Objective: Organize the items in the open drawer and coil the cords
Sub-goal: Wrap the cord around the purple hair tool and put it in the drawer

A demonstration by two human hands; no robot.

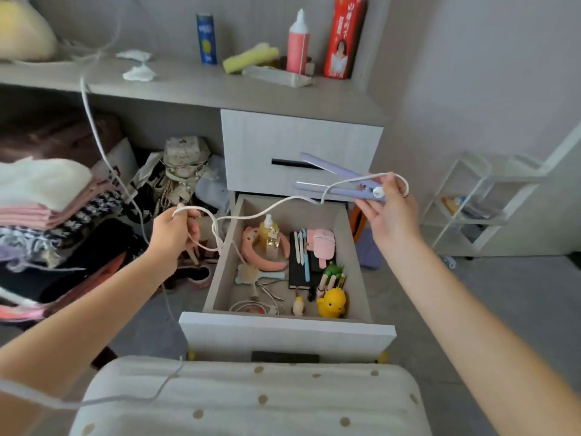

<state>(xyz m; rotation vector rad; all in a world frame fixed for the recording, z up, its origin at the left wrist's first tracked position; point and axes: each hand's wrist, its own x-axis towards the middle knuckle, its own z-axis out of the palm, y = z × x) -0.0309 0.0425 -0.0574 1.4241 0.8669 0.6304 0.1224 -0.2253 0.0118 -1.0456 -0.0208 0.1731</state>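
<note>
**A:** What did each grip hold?

**B:** The right hand [388, 209] was pinched round the hinge end of a purple hair straightener [342, 184], held in the air above the far edge of the open drawer [286, 333]. Its two blades stood apart and pointed left, so its long axis ran roughly level, from the right hand toward the left. The left hand [174, 234] was closed on a loop of the white cord [251, 215].

**A:** How did the cord lie between them?

**B:** It left the straightener at the right hand's fingers, arched over them, then sagged leftward across the drawer's back corner to the left hand. The left hand held the loose end of the run; the right hand held the tool, which is where I judged any coil would gather. Beyond the left hand more white cord hung down, and another length rose to the worktop [188, 86], though I could not tell whether it was all one cord.

**A:** And the counts?

**B:** One straightener, two hands and one open drawer. Inside the drawer lay one pink headband [283, 265], one bottle [268, 231], one hairbrush [248, 272], one yellow duck [331, 303], one black notebook [298, 272] and one small coiled cable [248, 308].
</note>
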